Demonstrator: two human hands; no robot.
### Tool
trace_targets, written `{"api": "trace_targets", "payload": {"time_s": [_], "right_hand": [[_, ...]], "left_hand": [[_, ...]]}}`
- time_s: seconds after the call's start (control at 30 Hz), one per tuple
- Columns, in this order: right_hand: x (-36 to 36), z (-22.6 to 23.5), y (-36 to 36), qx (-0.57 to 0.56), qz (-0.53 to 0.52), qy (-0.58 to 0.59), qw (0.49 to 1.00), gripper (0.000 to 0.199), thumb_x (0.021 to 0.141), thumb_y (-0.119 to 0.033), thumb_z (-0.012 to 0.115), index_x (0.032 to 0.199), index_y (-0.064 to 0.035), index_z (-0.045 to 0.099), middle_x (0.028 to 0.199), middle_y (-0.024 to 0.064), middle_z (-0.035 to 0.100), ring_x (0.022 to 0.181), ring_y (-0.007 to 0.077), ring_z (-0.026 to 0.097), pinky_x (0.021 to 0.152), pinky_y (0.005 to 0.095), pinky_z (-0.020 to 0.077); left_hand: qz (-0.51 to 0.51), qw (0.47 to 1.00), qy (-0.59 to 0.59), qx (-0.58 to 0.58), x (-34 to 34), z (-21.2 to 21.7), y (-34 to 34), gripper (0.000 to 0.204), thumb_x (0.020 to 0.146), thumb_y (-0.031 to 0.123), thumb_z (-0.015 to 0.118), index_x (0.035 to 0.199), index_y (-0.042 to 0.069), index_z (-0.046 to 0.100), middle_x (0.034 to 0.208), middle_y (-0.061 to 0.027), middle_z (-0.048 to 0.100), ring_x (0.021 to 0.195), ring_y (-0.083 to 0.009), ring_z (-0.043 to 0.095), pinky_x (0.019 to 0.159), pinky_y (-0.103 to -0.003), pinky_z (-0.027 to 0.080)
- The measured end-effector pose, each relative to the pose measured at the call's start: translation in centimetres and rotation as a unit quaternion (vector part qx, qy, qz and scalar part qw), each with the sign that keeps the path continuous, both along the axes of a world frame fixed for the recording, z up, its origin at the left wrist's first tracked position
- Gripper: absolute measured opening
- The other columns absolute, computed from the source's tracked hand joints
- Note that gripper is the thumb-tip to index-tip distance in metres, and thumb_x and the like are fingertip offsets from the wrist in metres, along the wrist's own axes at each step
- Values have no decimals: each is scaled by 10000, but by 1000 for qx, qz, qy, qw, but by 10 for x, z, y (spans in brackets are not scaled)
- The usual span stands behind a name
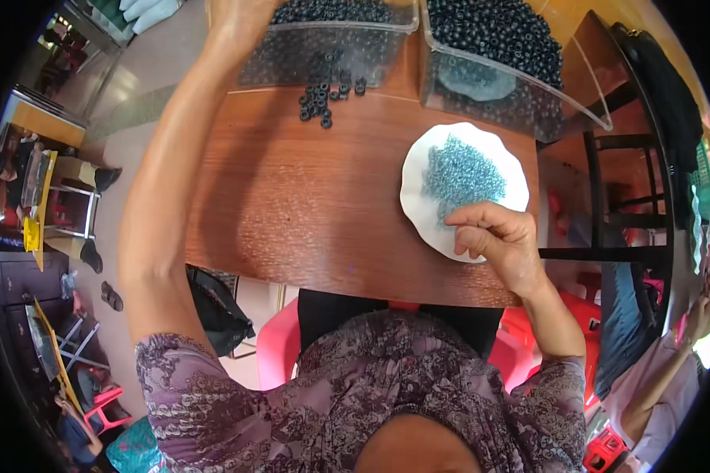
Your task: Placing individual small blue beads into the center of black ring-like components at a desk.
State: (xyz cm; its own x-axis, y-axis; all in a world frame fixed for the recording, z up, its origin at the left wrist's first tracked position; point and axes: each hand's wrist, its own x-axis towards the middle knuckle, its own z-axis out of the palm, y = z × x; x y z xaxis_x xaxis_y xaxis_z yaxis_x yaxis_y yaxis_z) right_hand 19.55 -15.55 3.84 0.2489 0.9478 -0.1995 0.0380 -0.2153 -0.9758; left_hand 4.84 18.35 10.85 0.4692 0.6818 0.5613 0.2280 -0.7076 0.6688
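Note:
A white scalloped plate (pixel 416 193) on the wooden table carries a heap of tiny teal glass beads (pixel 467 175). Over its near edge is my right hand (pixel 501 240), thumb and index finger pinched together; whatever lies between the fingertips is too small to make out. My left arm reaches far forward, and my left hand (pixel 241 22) is at the top edge beside a clear bin (pixel 315 59) of black ring-shaped beads. Its fingers are cut off by the picture's edge. Several loose black beads (pixel 317 102) lie on the table in front of that bin.
A second clear bin (pixel 481 91), heaped with black beads, stands at the far right of the wooden table (pixel 315 197). A dark chair frame (pixel 607 189) is beside the table's right side. Other people sit at the left and lower right; a pink chair (pixel 278 343) is beneath me.

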Motion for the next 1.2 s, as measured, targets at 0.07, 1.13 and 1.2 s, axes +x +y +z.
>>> {"api": "trace_targets", "payload": {"time_s": [0.07,1.13,1.2], "right_hand": [[-1,-1,2,9,-10,-12,1000,146,849,1,587,980,5,651,751,21,630,658,51,549,553,182,417],[-4,-11,16,33,6,-40,999,152,842,17,572,972,3,651,781,26,630,679,56,575,557,182,430],[-8,-10,22,41,-7,-50,998,157,841,20,569,974,3,650,785,25,629,680,55,572,563,182,429]], "left_hand": [[166,962,-47,213,10,-1,0,274,726,84,613,987,0,618,786,-130,627,775,-244,613,730,-335,484],[-143,876,-62,-457,-24,-122,-130,113,874,54,574,923,-44,601,806,-68,620,618,-109,540,548,-226,433],[-172,814,-119,-542,-24,-111,-145,123,878,51,563,939,-52,593,810,-86,619,618,-119,541,554,-233,438]]}}
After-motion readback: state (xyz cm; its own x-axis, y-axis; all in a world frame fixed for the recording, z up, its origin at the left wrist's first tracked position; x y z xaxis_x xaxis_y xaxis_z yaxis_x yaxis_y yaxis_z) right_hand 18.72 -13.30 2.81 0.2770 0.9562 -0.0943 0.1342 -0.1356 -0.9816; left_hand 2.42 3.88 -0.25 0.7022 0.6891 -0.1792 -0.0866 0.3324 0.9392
